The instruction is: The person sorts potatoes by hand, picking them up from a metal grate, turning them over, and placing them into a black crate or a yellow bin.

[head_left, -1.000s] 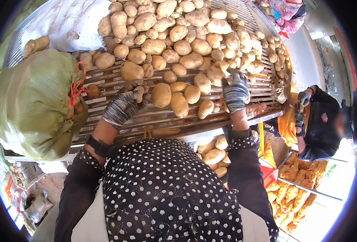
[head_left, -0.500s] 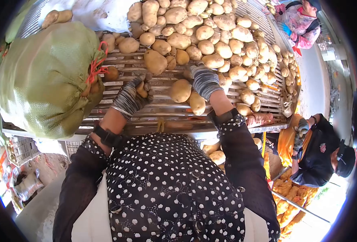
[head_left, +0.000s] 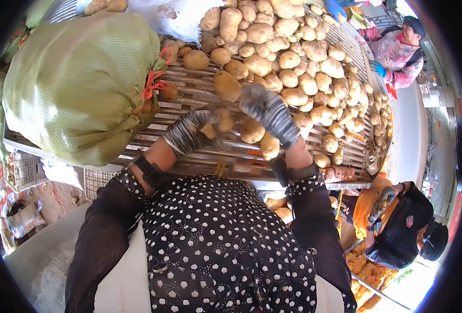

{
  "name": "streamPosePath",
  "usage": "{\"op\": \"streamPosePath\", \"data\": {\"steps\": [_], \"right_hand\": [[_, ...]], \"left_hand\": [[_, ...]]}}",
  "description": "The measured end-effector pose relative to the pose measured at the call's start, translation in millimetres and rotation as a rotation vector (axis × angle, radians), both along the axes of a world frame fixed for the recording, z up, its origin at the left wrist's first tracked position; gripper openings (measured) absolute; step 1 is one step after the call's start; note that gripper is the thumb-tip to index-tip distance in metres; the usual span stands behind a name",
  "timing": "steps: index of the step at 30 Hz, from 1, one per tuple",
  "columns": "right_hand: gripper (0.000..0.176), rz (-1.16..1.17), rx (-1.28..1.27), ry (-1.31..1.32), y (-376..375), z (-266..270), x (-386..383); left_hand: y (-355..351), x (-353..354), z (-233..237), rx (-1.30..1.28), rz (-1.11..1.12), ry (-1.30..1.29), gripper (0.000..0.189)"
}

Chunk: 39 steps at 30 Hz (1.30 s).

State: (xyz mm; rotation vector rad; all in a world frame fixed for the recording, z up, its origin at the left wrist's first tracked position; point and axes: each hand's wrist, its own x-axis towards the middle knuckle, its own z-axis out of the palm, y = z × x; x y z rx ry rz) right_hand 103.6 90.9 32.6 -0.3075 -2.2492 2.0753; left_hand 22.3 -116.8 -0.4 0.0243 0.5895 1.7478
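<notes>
Left hand (head_left: 186, 134): in a grey-and-black striped knit glove, its grip curled shut around a small tan potato (head_left: 222, 121), fingers wrapped over the near side.
Small tan potato: rounded, dull yellow-brown skin dusted with soil, partly hidden by the glove; held just above the slats near the counter's front edge.
Right hand (head_left: 269, 110): in a matching striped glove, back turned up, laid over two pale oval potatoes (head_left: 252, 130); whether its grip is closed on either cannot be told.
Counter (head_left: 189, 89): a slatted metal sorting counter of parallel bars, tilted across the view.
Potato heap (head_left: 293, 68): many light-brown, earthy potatoes of mixed sizes, piled just beyond the right hand.
Green woven plastic sack (head_left: 79, 83): bulging, lying on the counter's left, its neck tied with red string (head_left: 152, 86).
Nearby: a person in a black top (head_left: 403, 229) beside the counter's lower right; another in a pink patterned top (head_left: 398, 52) at the far end.
</notes>
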Motion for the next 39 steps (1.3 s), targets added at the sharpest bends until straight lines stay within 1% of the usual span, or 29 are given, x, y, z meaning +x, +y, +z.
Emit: {"op": "streamPosePath", "data": {"steps": [1,2,3,4,5,6,7,8,9,11,12,13,15,16,17,19,20,22,24,25,26,27,29,30,31,33,36,37,39], "right_hand": [[0.044,-0.074,-0.021,-0.001,5.3,-7.3,-14.1],[0.043,-0.062,0.262,-0.101,7.3,9.9,-30.7],[0.044,-0.058,0.524,-0.122,12.0,13.8,-47.4],[0.046,-0.048,0.785,-0.152,6.1,35.2,-62.0],[0.052,0.023,0.850,-0.171,11.0,26.6,-80.0],[0.056,0.085,0.925,-0.154,11.8,18.5,-98.3],[0.056,0.080,0.916,-0.160,10.9,9.3,-113.2],[0.057,0.148,1.014,-0.158,9.6,-1.0,-125.3],[0.059,0.219,1.116,-0.151,7.7,-7.4,-130.4],[0.061,0.170,1.162,-0.132,4.9,-14.9,-130.7],[0.063,0.121,1.209,-0.115,4.8,-14.7,-130.7],[0.063,0.120,1.210,-0.108,7.6,-13.1,-130.2],[0.065,0.152,0.925,-0.144,8.7,-1.9,-121.9],[0.063,0.173,0.915,-0.238,10.1,-3.5,-118.8],[0.063,0.163,0.913,-0.238,9.1,-3.3,-108.3],[0.063,0.131,0.853,-0.408,-2.0,-2.5,-68.4],[0.063,0.129,0.852,-0.410,-6.0,-8.7,-50.2],[0.063,0.196,1.273,-0.154,-13.6,-25.9,-8.7],[0.064,0.180,1.289,-0.193,-17.0,-16.9,29.5],[0.066,0.176,1.312,-0.229,-13.3,-14.1,47.3],[0.069,0.185,1.245,-0.209,-3.1,-24.2,62.6],[0.066,0.166,1.287,-0.257,-0.9,-17.1,78.2],[0.060,0.148,1.342,-0.249,19.2,-12.1,107.5],[0.056,0.115,1.296,-0.277,31.7,-16.5,120.7],[0.055,0.122,1.381,-0.396,45.0,-14.2,135.0],[0.055,0.095,1.460,-0.473,61.1,-15.3,162.9],[0.056,-0.002,1.412,-0.575,63.2,-8.5,167.4],[0.056,-0.111,1.305,-0.522,61.9,-4.4,165.5],[0.054,-0.207,1.172,-0.385,67.8,-5.5,159.6]], "left_hand": [[-3.0,-2.8,-8.9,-0.004,0.012,-0.002,0.035],[-8.1,-6.9,-16.9,0.012,-0.023,-0.048,0.033],[-13.1,-9.1,-21.2,0.026,-0.061,-0.096,0.030],[-17.4,-8.1,-20.7,0.001,-0.046,-0.072,0.028],[-19.4,-5.7,-16.4,-0.012,-0.048,-0.078,0.028],[-18.2,-4.0,-8.6,-0.006,0.002,0.063,0.029],[-17.8,-3.3,-0.6,0.003,0.049,0.203,0.029],[-18.4,-6.5,6.6,-0.025,0.020,0.132,0.029],[-19.5,-6.5,4.7,-0.029,0.016,0.131,0.029],[-20.0,-8.4,-0.9,-0.165,0.197,0.075,0.030],[-17.9,-12.3,-2.7,-0.050,0.163,0.097,0.031],[-17.2,-13.6,-4.5,-0.049,0.166,0.103,0.031],[-17.8,-15.5,-9.0,-0.118,0.261,0.058,0.029],[-18.8,-15.9,-12.0,-0.145,0.305,0.008,0.026],[-19.0,-19.0,-11.2,-0.146,0.296,0.013,0.026],[-22.5,-24.6,-11.1,-0.326,0.363,-0.119,0.023],[-28.0,-28.9,-14.7,-0.291,0.316,-0.101,0.022],[-31.7,-30.5,-16.0,-0.276,0.316,-0.115,0.021],[-28.8,-29.0,-15.2,-0.290,0.342,-0.145,0.020],[-28.1,-27.6,-17.2,-0.292,0.311,-0.155,0.020],[-28.7,-27.6,-20.2,-0.290,0.315,-0.154,0.020],[-27.5,-29.0,-23.2,-0.283,0.322,-0.149,0.020],[-22.7,-29.3,-25.0,-0.244,0.267,-0.157,0.020],[-21.3,-28.4,-22.1,-0.286,0.275,-0.149,0.019],[-20.7,-28.1,-20.9,-0.328,0.289,-0.140,0.019],[-18.7,-27.7,-23.2,-0.331,0.286,-0.147,0.018],[-16.6,-25.5,-19.9,-0.324,0.280,-0.153,0.019],[-16.1,-25.6,-18.4,-0.309,0.254,-0.152,0.020],[-15.9,-26.3,-17.3,-0.293,0.224,-0.152,0.020]]}}
